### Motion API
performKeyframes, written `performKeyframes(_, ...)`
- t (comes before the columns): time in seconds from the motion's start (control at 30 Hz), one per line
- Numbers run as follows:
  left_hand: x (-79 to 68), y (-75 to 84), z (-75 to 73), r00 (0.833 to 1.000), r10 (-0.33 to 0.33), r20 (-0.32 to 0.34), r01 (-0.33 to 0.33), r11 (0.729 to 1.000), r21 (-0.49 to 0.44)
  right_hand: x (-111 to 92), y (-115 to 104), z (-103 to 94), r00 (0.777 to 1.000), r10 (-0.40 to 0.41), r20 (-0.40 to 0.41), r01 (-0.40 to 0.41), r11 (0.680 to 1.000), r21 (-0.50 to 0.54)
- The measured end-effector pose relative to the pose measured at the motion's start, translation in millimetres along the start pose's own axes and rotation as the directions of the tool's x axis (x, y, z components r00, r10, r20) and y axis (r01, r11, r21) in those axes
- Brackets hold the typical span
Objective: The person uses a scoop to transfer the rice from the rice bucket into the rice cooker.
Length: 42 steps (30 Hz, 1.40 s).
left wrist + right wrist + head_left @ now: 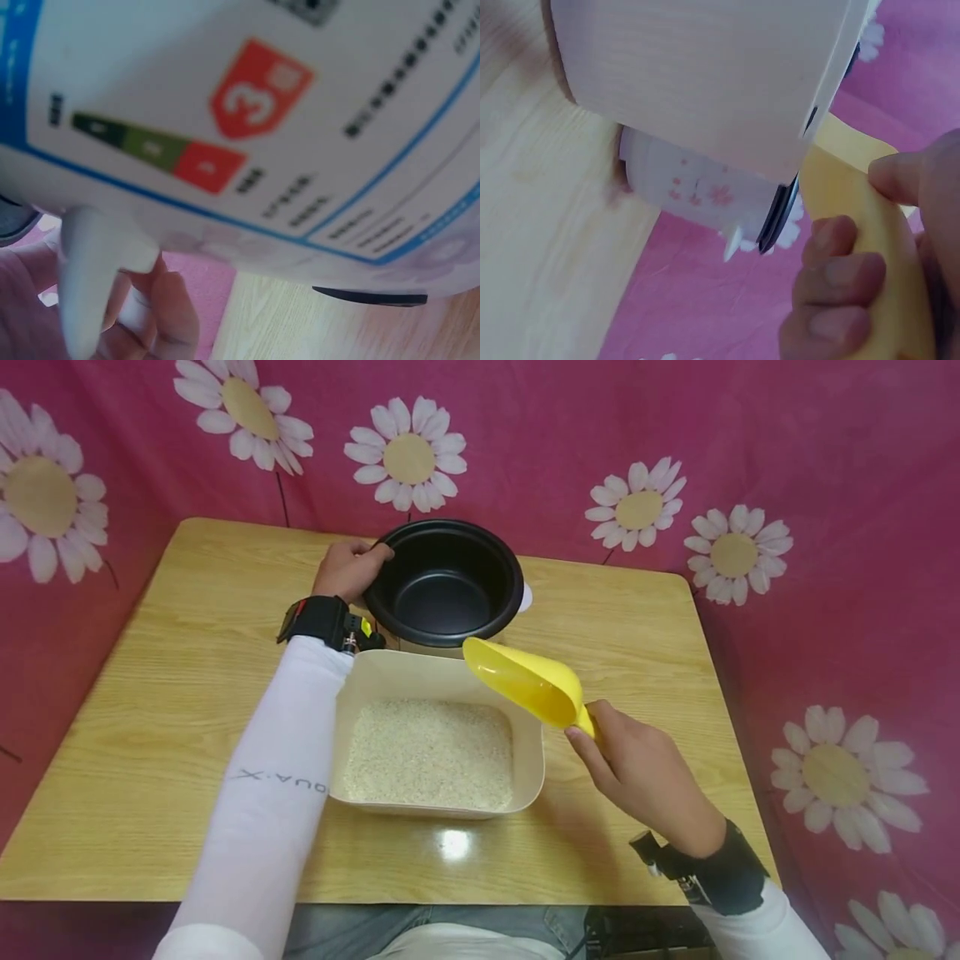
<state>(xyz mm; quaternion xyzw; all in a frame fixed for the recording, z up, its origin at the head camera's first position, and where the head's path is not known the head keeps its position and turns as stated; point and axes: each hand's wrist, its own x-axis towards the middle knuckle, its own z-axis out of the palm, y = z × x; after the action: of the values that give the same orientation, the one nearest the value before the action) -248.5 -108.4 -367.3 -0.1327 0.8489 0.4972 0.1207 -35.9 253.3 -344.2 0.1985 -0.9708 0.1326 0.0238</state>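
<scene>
My left hand holds the left side of a cooking pot with a black inside and rim. In the left wrist view, its fingers curl round a white handle on the pot's white body. A yellow scoop is gripped by the handle in my right hand. The scoop's bowl points left over the right back corner of a cream bin; no rice shows in it. Rice covers the bin's bottom. The right wrist view shows curled fingers and thumb on the scoop's handle.
The pot stands behind the bin on a wooden table, near the back edge. A pink cloth with white flowers hangs round the back and sides. An energy label is on the pot's body.
</scene>
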Motion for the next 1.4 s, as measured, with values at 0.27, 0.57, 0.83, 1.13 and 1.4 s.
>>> performKeyframes(0.27, -0.2, 2.8, 0.9, 1.0, -0.024, 0.002, 0.024, 1.0, -0.007, 23, -18, -13.3, 0.981, -0.134, 0.14, 0.157, 0.972, -0.172)
performKeyframes(0.57, -0.1, 4.2, 5.3, 0.999, -0.039, 0.006, 0.039, 0.999, -0.027, 52, -47, -6.4, 0.932, -0.265, 0.246, 0.328, 0.906, -0.268)
performKeyframes(0.83, -0.7, 2.1, 7.7, 0.999, -0.031, -0.01, 0.031, 0.999, -0.017, 64, -63, 9.9, 0.922, -0.295, 0.252, 0.365, 0.88, -0.304)
performKeyframes(1.13, -0.2, 0.7, 7.6, 0.999, -0.05, -0.009, 0.05, 0.999, -0.004, 67, -73, 26.1, 0.913, -0.387, 0.129, 0.402, 0.801, -0.444)
performKeyframes(1.4, -0.6, -3.2, 5.8, 0.998, -0.061, 0.004, 0.061, 0.998, -0.026, 74, -79, 40.0, 0.894, -0.368, 0.255, 0.446, 0.784, -0.431)
